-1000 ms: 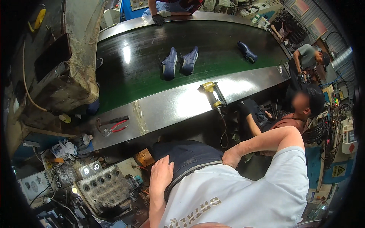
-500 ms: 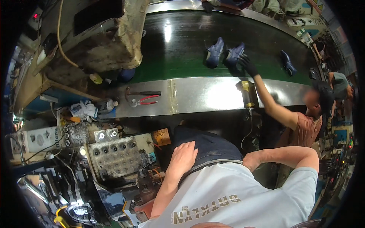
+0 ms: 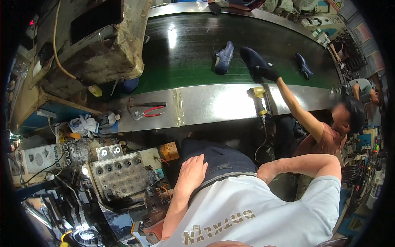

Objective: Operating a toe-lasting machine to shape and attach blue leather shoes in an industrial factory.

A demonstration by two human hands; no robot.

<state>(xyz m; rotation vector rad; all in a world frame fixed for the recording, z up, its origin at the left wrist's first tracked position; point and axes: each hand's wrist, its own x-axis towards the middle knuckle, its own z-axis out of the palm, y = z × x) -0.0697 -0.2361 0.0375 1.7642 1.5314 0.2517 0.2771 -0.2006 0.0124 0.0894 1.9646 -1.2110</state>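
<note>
My left hand [image 3: 192, 172] lies flat on the dark trousers [image 3: 224, 158] at my left hip, fingers stretched out and holding nothing. My right hand [image 3: 268, 171] presses against the waist on the other side, its fingers hidden from view. Beyond me, a co-worker's black-gloved hand [image 3: 269, 74] grips a dark blue shoe [image 3: 252, 57] lying tilted on the green conveyor belt [image 3: 181, 70]. A second blue shoe [image 3: 224, 58] stands just left of it. Farther right is another blue shoe [image 3: 303, 66].
On the metal ledge [image 3: 197, 103] lie a hammer [image 3: 148, 104], red-handled pliers [image 3: 149, 113] and a yellow air tool [image 3: 259, 101] with a hose. A machine panel with knobs [image 3: 121, 173] stands at my left. The co-worker [image 3: 321, 136] is close on my right.
The co-worker's gloved hand has taken hold of the middle shoe and tipped it over. The view has shifted slightly; my hands keep their places at my hips.
</note>
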